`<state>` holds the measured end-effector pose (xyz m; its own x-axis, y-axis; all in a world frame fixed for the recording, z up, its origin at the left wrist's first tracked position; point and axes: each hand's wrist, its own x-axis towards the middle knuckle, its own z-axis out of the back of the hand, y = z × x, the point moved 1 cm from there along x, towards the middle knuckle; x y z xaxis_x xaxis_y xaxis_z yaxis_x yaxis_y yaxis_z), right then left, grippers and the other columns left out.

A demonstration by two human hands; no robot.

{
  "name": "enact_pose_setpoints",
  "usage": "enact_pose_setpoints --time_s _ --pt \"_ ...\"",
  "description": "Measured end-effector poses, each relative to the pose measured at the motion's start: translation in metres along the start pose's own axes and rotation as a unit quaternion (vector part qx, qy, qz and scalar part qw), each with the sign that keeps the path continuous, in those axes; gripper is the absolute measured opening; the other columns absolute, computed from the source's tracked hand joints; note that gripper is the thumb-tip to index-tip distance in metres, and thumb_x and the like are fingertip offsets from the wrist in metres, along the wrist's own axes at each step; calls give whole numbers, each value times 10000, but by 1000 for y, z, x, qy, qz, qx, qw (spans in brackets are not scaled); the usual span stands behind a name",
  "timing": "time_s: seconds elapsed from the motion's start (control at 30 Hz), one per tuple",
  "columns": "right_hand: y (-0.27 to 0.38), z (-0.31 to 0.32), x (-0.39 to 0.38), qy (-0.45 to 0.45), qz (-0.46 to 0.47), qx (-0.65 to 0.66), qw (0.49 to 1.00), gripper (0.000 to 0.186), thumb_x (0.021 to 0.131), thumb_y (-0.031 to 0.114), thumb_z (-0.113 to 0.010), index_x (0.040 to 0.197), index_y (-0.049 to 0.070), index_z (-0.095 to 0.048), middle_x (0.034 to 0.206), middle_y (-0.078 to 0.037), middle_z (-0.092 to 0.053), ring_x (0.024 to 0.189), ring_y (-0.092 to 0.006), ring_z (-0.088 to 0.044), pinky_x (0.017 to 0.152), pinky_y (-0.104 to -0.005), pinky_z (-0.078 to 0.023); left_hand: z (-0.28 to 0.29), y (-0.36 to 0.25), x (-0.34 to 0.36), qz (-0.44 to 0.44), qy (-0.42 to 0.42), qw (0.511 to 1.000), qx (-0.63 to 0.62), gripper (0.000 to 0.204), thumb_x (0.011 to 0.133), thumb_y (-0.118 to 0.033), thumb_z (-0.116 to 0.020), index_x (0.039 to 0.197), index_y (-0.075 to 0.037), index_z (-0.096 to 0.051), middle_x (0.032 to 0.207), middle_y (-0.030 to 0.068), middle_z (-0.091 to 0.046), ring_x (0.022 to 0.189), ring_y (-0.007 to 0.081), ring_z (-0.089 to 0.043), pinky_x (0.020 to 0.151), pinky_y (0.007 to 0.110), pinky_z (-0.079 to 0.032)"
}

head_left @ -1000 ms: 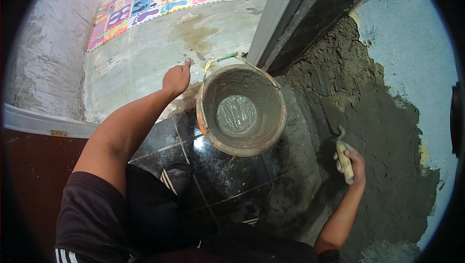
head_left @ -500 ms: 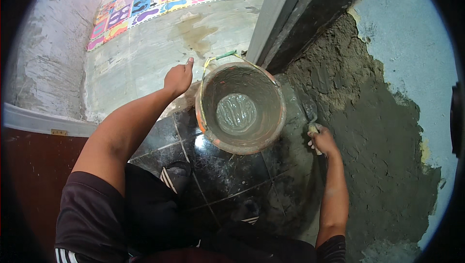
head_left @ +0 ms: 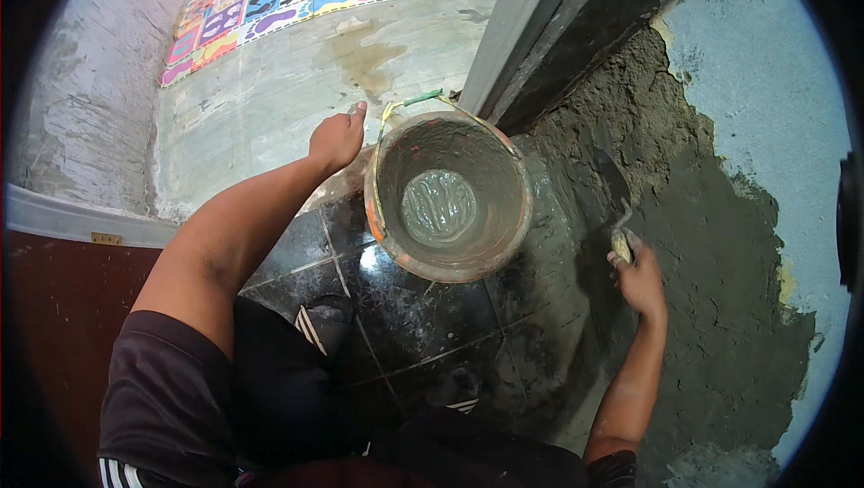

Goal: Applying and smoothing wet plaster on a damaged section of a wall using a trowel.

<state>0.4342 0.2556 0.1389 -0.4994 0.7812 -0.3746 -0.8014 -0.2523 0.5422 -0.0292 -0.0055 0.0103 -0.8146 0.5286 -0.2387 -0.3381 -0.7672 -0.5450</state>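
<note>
My right hand (head_left: 641, 274) is wrapped round the pale, mortar-smeared handle of a trowel (head_left: 621, 243). Its narrow dark blade lies against the wet grey mortar (head_left: 711, 281) on the right wall. Left of it, a round bucket (head_left: 450, 270) caked with mortar stands on the floor, with a little shiny wet mix (head_left: 439, 207) at the bottom. The bucket's wire handle (head_left: 425, 98), with a green grip, leans over the far rim. Just left of that rim, apart from it, my left hand (head_left: 340, 139) is closed, thumb sticking out, with nothing seen in it.
A dark door frame (head_left: 576, 38) rises behind the bucket, beside rough mortar. Light blue paint (head_left: 756, 83) borders the plaster. Black tiles (head_left: 423, 326) lie under my feet; beyond is a grey floor with a wet stain (head_left: 364, 56) and a colourful mat (head_left: 297, 2).
My right hand has moved right and the trowel has turned, its blade now up along the mortared wall. My left hand has shifted slightly up and right, still closed. The bucket stays put.
</note>
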Motion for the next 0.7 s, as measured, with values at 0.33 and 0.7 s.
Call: enact_pose_setpoints --time_s 0.33,0.7 --pt "-35 -61 80 75 102 -162 979 479 858 182 -679 1251 -81 -605 1140 -288 -685 1070 -475 -647 900 -489 -511 -10 -6 -2 -5 57 998 4 808 1032 -593 -237 919 46 -717 1038 326 -681 1024 488 -633 929 532 -466" --pt "23 3 60 55 -39 -50 996 290 918 140 -629 1158 -23 -634 744 -108 -656 581 -186 -617 553 -385 -492 -10 0 -2 -6 91 996 8 817 1036 -582 -228 1045 78 -708 1105 343 -665 1096 490 -618 984 519 -449"
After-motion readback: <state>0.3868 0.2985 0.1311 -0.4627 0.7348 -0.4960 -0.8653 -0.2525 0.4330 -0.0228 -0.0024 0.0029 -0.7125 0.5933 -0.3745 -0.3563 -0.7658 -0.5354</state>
